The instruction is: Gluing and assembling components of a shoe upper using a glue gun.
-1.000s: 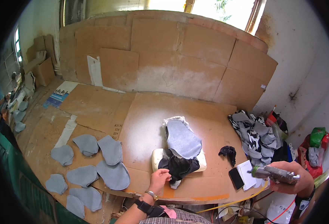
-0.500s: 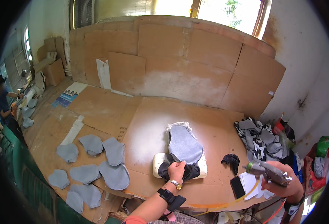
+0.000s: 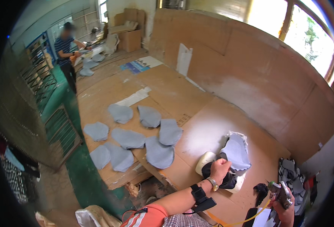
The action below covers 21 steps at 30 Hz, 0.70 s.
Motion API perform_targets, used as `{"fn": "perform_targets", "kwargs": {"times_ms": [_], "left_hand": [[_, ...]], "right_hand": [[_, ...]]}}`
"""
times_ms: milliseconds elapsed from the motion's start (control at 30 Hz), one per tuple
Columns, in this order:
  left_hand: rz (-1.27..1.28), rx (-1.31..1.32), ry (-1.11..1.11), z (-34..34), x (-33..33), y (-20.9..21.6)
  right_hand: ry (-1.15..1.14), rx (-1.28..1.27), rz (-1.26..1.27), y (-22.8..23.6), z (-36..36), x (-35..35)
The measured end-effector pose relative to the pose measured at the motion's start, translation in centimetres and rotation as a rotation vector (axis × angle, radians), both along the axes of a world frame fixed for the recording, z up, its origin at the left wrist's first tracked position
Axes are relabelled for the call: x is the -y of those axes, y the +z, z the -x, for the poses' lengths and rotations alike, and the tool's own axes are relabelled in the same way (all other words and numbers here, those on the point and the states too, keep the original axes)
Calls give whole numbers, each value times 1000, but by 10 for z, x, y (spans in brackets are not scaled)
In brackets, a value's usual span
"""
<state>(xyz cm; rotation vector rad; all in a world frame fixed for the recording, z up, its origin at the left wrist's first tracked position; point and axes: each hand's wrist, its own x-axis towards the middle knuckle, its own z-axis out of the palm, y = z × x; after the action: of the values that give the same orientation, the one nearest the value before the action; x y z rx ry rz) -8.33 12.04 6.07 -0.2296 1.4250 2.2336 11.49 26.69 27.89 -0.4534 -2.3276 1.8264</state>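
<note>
At the right of the cardboard-covered table stands a white foam block (image 3: 210, 157) with black fabric (image 3: 227, 181) around it. A grey fabric piece (image 3: 236, 150) lies over a white-edged form on top. My left hand (image 3: 220, 170) is closed at the near left edge of the grey piece, pinching fabric where grey meets black. My right hand (image 3: 287, 212) is wrapped round a metal spray gun (image 3: 284, 195) with a green part and a yellow hose (image 3: 256, 215). The gun is apart from the fabric, to its right and nearer me.
Several grey fabric pieces (image 3: 128, 138) lie at the left of the table. A crumpled black cloth (image 3: 260, 192) is beside the spray gun, with patterned fabric scraps (image 3: 294, 178) beyond. A cardboard-lined wall (image 3: 265, 72) bounds the far side. Another person (image 3: 65, 53) stands at the far left.
The view has turned left, so the table and its contents shift right in the picture. My left hand stays on the fabric; the spray gun remains in my right hand.
</note>
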Motion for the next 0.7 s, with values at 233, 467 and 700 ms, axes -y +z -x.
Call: {"fn": "perform_targets", "kwargs": {"times_ms": [233,467,700], "left_hand": [[-436,-28,326,-34,182,54],[-475,-183,1034,-91,358,1],[-533,183,1410,-102,445,-162]], "right_hand": [[173,70,39,-18,36,26],[327,160,46,-20,64,78],[392,202,-79,-14,52,121]]}}
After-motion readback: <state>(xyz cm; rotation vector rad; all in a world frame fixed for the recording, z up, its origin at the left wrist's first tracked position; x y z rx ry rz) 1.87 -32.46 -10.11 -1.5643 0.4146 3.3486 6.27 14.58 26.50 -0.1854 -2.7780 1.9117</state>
